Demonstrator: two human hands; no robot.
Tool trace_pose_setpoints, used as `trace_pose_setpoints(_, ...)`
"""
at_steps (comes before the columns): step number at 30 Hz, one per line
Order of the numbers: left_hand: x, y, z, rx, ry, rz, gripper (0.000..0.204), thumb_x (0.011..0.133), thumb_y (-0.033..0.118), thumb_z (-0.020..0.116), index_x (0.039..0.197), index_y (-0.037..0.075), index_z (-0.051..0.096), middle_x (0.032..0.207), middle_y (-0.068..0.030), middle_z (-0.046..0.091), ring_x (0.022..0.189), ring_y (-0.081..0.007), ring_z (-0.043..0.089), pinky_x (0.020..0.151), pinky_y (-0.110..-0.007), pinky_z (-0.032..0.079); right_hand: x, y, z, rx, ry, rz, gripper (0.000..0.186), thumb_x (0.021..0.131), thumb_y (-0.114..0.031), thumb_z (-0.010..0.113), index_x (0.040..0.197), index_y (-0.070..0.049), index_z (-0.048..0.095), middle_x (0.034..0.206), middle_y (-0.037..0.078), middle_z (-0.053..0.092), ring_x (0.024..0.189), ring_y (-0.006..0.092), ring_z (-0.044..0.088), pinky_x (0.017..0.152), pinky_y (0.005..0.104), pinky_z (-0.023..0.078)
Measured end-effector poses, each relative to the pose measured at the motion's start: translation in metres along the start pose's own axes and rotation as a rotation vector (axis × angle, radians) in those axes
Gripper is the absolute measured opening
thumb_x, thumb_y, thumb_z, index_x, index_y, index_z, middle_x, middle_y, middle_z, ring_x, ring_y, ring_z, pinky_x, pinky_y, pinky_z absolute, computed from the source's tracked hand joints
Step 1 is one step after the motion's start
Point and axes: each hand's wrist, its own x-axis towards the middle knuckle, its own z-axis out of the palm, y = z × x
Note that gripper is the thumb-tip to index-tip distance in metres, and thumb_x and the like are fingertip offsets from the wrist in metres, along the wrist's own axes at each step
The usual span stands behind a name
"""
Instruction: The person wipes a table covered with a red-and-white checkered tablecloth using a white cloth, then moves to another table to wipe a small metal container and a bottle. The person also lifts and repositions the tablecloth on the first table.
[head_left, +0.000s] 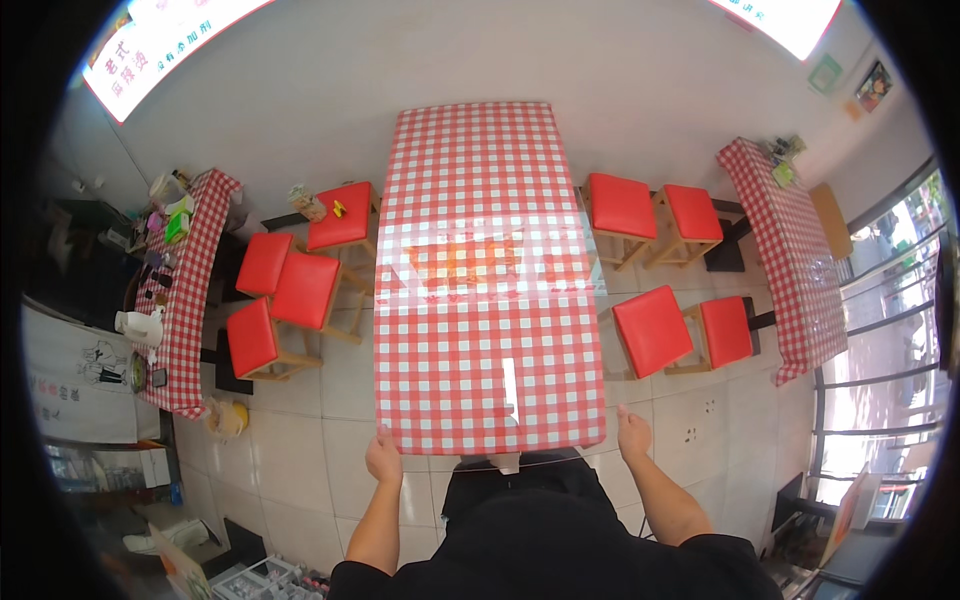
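1. Central tabletop (pixel 450 440), red-and-white checked, runs lengthwise away from the hands
2. Clear sheet (pixel 480 262) looks to be lying on it: glare band across the middle, spilling past the right long edge; full extent hard to tell
3. Left hand (pixel 383 457): grip curled at the near left corner, reads as clenched on the sheet's edge
4. Right hand (pixel 634 436): grip curled, thumb up, just beside the near right corner but apart from the checks; reads as grasping the sheet too, film too transparent to be certain
5. Thin pale line (pixel 550 463) runs between the hands just off the near edge, probably the sheet's edge; wide hold likely keeps it taut and square
6. Red stools (pixel 305 290) are grouped along both long sides, probably leaving the near end for standing work
7. Left side tabletop (pixel 195 300) carries white jug (pixel 140 327) and green pack (pixel 178 222), likely parked out of the sheet's way
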Motion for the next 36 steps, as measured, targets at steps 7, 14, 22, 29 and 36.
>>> trace_pose_setpoints(7,0.021,-0.034,0.005,0.014,0.02,-0.035,0.063,0.105,0.054,0.057,0.074,0.0,0.063,0.072,-0.0204,0.068,0.065,-0.0375,0.068,0.063,-0.048,0.053,-0.024,-0.003,0.025,0.025,0.084,-0.032,0.073,0.103,-0.065,0.047,0.077,0.0,0.069,0.079,0.026,0.067,0.077,0.047,0.066,0.068,0.0566,0.047)
trace_pose_setpoints(14,0.027,-0.012,-0.009,-0.057,-0.016,-0.048,0.067,0.105,0.057,0.057,0.073,-0.002,0.061,0.066,-0.0192,0.066,0.053,-0.0324,0.067,0.056,-0.044,0.053,-0.044,-0.009,0.036,0.059,0.055,0.006,0.069,0.103,-0.062,0.05,0.077,-0.002,0.07,0.077,0.023,0.069,0.074,0.0456,0.066,0.065,0.0545,0.048)
trace_pose_setpoints(22,0.043,-0.044,-0.004,0.031,-0.021,0.027,0.066,0.105,0.053,0.058,0.072,-0.004,0.06,0.07,-0.0234,0.064,0.066,-0.0403,0.06,0.066,-0.052,0.046,-0.039,-0.016,0.045,0.021,-0.027,0.035,0.07,0.105,-0.063,0.044,0.079,-0.003,0.072,0.082,0.021,0.072,0.081,0.0437,0.069,0.071,0.0546,0.05)
trace_pose_setpoints(29,0.055,-0.052,-0.006,0.042,-0.017,0.078,0.066,0.105,0.054,0.058,0.073,-0.005,0.06,0.072,-0.0247,0.063,0.068,-0.0419,0.059,0.066,-0.051,0.046,-0.037,-0.011,0.056,0.018,-0.08,0.013,0.069,0.106,-0.061,0.042,0.087,-0.003,0.073,0.089,0.023,0.073,0.088,0.0464,0.068,0.076,0.0571,0.05)
trace_pose_setpoints(36,0.072,-0.051,-0.004,0.033,-0.051,0.052,0.066,0.105,0.053,0.059,0.073,-0.004,0.06,0.069,-0.0239,0.061,0.064,-0.0399,0.057,0.064,-0.051,0.045,-0.037,-0.006,0.066,0.012,-0.185,-0.006,0.068,0.107,-0.06,0.041,0.09,-0.002,0.073,0.09,0.024,0.073,0.09,0.0471,0.068,0.078,0.057,0.05)
